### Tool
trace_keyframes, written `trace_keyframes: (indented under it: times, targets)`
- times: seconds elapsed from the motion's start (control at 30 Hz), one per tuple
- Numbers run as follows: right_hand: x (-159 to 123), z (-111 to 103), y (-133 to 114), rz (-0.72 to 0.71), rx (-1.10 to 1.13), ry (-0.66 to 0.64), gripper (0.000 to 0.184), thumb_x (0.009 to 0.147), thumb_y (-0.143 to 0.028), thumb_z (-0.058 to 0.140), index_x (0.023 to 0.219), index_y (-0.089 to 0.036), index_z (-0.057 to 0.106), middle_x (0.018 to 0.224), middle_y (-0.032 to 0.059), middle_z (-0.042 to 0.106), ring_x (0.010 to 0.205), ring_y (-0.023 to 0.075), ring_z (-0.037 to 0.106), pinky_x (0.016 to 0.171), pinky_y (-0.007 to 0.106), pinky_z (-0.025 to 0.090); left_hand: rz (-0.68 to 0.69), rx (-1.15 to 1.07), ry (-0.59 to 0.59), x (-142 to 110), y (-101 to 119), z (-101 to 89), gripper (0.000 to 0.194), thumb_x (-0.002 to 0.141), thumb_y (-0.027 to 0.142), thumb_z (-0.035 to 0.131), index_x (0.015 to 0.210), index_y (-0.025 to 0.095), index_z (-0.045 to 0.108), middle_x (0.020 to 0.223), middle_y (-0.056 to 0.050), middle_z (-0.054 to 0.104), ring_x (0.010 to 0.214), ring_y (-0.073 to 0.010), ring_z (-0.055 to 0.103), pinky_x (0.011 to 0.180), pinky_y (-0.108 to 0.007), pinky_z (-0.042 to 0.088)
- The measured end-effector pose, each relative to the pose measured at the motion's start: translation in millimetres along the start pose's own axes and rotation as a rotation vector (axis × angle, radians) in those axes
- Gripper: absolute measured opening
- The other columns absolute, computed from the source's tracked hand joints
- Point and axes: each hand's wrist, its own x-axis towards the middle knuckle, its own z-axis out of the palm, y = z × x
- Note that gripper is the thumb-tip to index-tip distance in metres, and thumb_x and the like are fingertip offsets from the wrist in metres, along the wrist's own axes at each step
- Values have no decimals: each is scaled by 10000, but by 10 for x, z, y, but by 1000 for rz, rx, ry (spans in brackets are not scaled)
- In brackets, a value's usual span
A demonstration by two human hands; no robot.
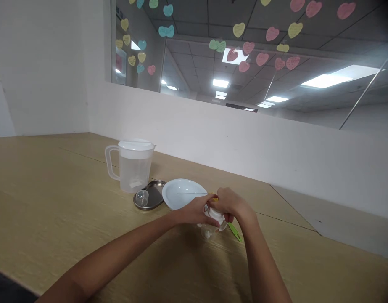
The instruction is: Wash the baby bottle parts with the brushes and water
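Observation:
A small clear cup with a white lid (215, 214) and a handle at its side stands in front of me, close to the white bowl. My left hand (196, 210) curls round its left side near the lid. Over the top, my right hand (230, 202) is closed, fingers bent down on a yellow piece (214, 198) at the lid. A thin wire-like rod (190, 193) runs left from the fingers across the bowl; which hand holds it is hidden. Behind the cup, a green handle (234, 232) lies on the table, its other end covered.
The white oval bowl (181, 185) is just beyond my hands. Left of it, a metal tray (156, 195) carries a small clear cup (141, 198). A lidded plastic pitcher (135, 168) stands behind on the wooden table (70, 202). A white wall (212, 134) borders the back.

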Motion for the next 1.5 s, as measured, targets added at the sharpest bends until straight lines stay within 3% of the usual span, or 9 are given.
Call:
trace_keyframes:
  times: [0.23, 0.6, 0.73, 0.87, 1.03, 1.2, 1.3, 1.4, 1.5]
  targets:
    - [-21, -33, 77, -71, -93, 66, 219, 626, -287, 644, 777, -128, 643, 691, 79, 659, 494, 139, 578, 392, 202, 340, -34, 52, -29, 5, -25, -23, 572, 576, 376, 765, 1055, 198, 509, 995, -37, 598, 885, -202, 559, 725, -270, 413]
    - [-40, -17, -75, 12, -188, 91, 261, 795, -239, 452, 803, -76, 654, 585, 124, 633, 485, 171, 596, 467, 239, 364, -18, 68, -3, 0, -21, 6, 580, 589, 330, 752, 1097, 193, 508, 1075, -62, 591, 960, -225, 550, 776, -294, 420]
    - [-125, -98, 23, -9, -138, 132, 292, 742, -328, 545, 909, -101, 620, 768, 108, 660, 507, 136, 585, 456, 224, 353, -35, 124, -20, 12, 15, -10, 616, 582, 340, 754, 1125, 200, 498, 1047, -54, 593, 930, -223, 552, 756, -288, 419]
    - [-99, -79, 43, -69, -151, 123, 272, 683, -210, 582, 944, -139, 604, 882, 82, 651, 570, 122, 591, 461, 213, 341, -44, 150, -30, 21, 1, -2, 500, 592, 360, 742, 1011, 191, 529, 989, -34, 600, 881, -209, 556, 725, -277, 417]
    - [-27, 2, -64, -50, -195, 146, 204, 732, -166, 497, 874, -77, 612, 817, 142, 648, 530, 150, 588, 444, 240, 323, -40, 108, -6, 13, -60, 26, 507, 595, 334, 742, 1022, 174, 520, 1019, -52, 596, 887, -209, 559, 722, -278, 419]
    - [-91, -36, -59, -40, -157, 115, 214, 769, -221, 465, 821, -84, 621, 676, 111, 639, 471, 135, 565, 437, 234, 332, -7, 48, 9, 5, -46, 32, 563, 602, 311, 744, 1092, 188, 497, 1061, -59, 593, 936, -207, 554, 760, -278, 424]
    - [-104, -66, 8, -40, -93, 136, 297, 697, -299, 581, 932, -118, 594, 820, 98, 648, 566, 142, 589, 432, 217, 338, -39, 59, -14, 13, -19, 20, 659, 577, 289, 757, 1156, 211, 453, 1033, -47, 606, 910, -200, 567, 750, -276, 430]
    - [-49, -60, 67, -52, -52, 110, 416, 617, -280, 655, 1001, -153, 558, 950, 79, 623, 657, 144, 597, 431, 198, 340, -59, 78, -22, 20, -16, 11, 631, 570, 293, 757, 1125, 213, 468, 1002, -36, 612, 886, -198, 576, 738, -277, 431]
    - [17, -33, 84, -50, -40, 55, 426, 629, -276, 642, 1019, -147, 530, 972, 85, 607, 602, 133, 588, 412, 209, 338, -52, 59, -11, 21, -29, 15, 617, 567, 287, 757, 1108, 208, 471, 1005, -35, 615, 885, -196, 578, 734, -274, 432]
